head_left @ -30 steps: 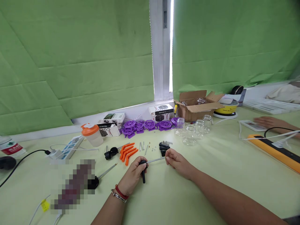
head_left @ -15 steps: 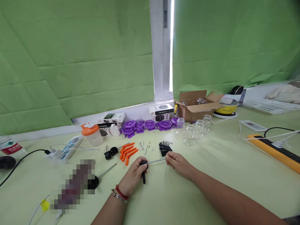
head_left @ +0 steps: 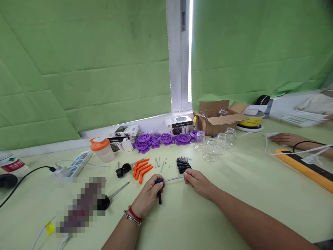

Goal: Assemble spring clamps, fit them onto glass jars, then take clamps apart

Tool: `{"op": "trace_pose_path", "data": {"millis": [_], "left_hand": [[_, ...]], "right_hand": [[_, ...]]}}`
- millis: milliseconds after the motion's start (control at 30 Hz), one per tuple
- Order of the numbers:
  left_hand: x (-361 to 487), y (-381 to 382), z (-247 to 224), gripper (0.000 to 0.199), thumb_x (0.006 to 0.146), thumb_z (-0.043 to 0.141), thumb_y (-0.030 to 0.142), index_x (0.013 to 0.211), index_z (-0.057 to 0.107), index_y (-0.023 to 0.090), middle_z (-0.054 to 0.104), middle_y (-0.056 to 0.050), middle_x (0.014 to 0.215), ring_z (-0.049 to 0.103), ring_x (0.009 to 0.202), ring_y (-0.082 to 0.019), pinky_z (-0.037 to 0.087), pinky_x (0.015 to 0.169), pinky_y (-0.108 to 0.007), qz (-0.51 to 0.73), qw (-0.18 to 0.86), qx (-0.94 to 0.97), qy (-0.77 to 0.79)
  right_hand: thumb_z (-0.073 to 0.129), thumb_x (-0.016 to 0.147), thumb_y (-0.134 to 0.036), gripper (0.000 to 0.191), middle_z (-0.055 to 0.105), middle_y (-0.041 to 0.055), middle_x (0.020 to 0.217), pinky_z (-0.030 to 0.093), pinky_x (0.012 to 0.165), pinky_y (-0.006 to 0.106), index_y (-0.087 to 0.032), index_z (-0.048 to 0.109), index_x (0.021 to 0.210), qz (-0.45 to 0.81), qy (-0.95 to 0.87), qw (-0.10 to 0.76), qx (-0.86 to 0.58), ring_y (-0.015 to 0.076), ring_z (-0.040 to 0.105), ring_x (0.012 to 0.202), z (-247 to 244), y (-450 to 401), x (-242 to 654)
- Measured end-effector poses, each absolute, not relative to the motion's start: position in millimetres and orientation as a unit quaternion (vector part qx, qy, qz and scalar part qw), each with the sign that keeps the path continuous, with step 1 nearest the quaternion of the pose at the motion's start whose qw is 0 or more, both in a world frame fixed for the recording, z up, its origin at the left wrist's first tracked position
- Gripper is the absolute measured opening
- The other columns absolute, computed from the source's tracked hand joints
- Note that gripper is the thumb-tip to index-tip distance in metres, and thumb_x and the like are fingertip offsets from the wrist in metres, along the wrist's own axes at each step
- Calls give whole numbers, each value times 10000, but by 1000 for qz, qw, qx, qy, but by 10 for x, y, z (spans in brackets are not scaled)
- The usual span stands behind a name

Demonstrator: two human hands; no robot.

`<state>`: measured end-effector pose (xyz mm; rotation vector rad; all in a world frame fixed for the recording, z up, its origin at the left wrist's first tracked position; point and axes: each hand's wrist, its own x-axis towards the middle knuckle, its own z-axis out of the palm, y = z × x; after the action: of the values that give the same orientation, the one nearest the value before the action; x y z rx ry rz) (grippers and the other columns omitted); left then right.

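Observation:
My left hand (head_left: 150,191) is closed round a black plastic piece (head_left: 159,198) whose dark stem sticks down below the fingers. From that piece a thin metal rod (head_left: 173,179) runs to the right. At the rod's far end my right hand (head_left: 195,180) pinches with thumb and fingers, hiding the tip. Black tapered handles (head_left: 181,165) lie just beyond the right hand, with small springs (head_left: 185,158) behind them. Bent orange pieces (head_left: 142,171) lie beyond the left hand. Another rod with a black end (head_left: 119,190) lies to its left.
Purple plastic frames (head_left: 165,139) line the back, near clear glass jars (head_left: 209,151) and a cardboard box (head_left: 221,121). An orange-lidded cup (head_left: 103,151) stands left. At right, another person's hand (head_left: 282,139) rests beyond an orange-and-black power strip (head_left: 307,168). Cables cross both sides.
Another person's hand and forearm have come in from the right, over the flat white item there. My two hands and the rod look unmoved.

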<state>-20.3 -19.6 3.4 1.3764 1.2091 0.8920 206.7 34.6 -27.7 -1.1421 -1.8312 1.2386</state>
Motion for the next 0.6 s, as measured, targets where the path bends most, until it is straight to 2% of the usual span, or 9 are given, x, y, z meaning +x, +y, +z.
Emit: {"op": "trace_pose_path", "data": {"millis": [67, 233, 400, 600], "left_hand": [[-200, -196, 39, 185, 825, 456, 332, 942, 499, 195, 501, 6, 771, 471, 724, -118, 373, 646, -230, 373, 525, 574, 506], [-194, -192, 48, 194, 817, 464, 346, 931, 497, 193, 501, 8, 751, 467, 701, -119, 366, 635, -231, 374, 517, 572, 516], [-199, -190, 35, 198, 815, 466, 349, 932, 500, 192, 503, 6, 750, 472, 706, -122, 370, 644, -235, 376, 520, 573, 509], [-199, -190, 31, 231, 802, 485, 373, 942, 512, 192, 508, 0, 762, 476, 712, -127, 374, 648, -237, 375, 526, 568, 509]], "right_hand": [[380, 873, -469, 367, 427, -30, 617, 303, 532, 234, -183, 494, 673, 490, -690, 325, -423, 101, 360, 541, -280, 347, 2075], [494, 825, -426, 241, 460, -28, 723, 318, 551, 227, -206, 479, 923, 557, -654, 354, -370, 96, 375, 579, -297, 361, 2102], [527, 807, -389, 199, 439, -23, 724, 329, 594, 232, -201, 485, 858, 534, -673, 370, -354, 110, 388, 647, -356, 392, 2093], [518, 803, -420, 222, 416, -37, 673, 306, 551, 231, -200, 497, 821, 524, -677, 359, -372, 100, 355, 589, -367, 403, 2082]]}}
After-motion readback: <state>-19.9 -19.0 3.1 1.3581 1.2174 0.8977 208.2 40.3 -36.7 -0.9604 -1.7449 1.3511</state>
